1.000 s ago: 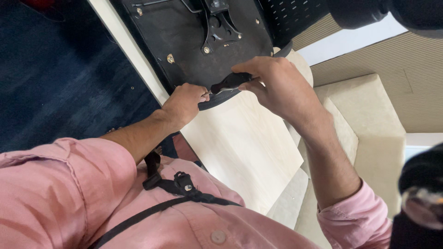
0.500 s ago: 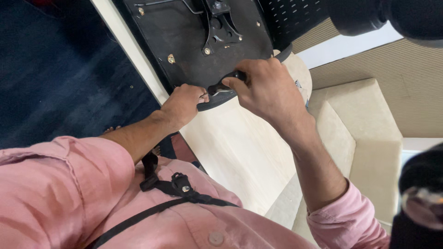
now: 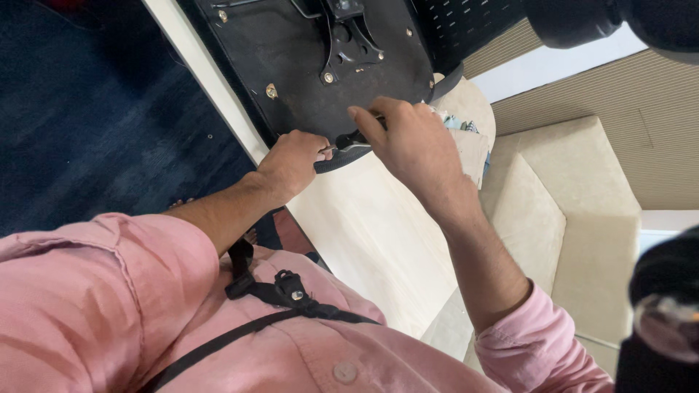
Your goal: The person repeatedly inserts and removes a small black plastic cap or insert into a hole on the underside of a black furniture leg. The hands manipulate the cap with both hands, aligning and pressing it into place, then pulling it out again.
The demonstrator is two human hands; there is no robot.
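An upturned black chair seat [image 3: 306, 65] lies on a pale wooden board [image 3: 378, 233], its underside with screws and a metal mounting plate [image 3: 349, 36] facing me. My left hand [image 3: 291, 164] grips the seat's near edge beside a small black tool. My right hand [image 3: 408, 142] is closed on the black handle [image 3: 349, 138] of that tool, its tip pointing toward my left hand at the seat's rim.
A cream sofa [image 3: 575, 211] stands at the right. Dark blue carpet [image 3: 87, 116] covers the floor at the left. A black perforated chair back [image 3: 466, 29] rises at the top. A black harness strap [image 3: 269, 291] crosses my pink shirt.
My right hand has slid left and slightly up along the seat's edge with the tool, turning over it. My left hand has stayed on the rim.
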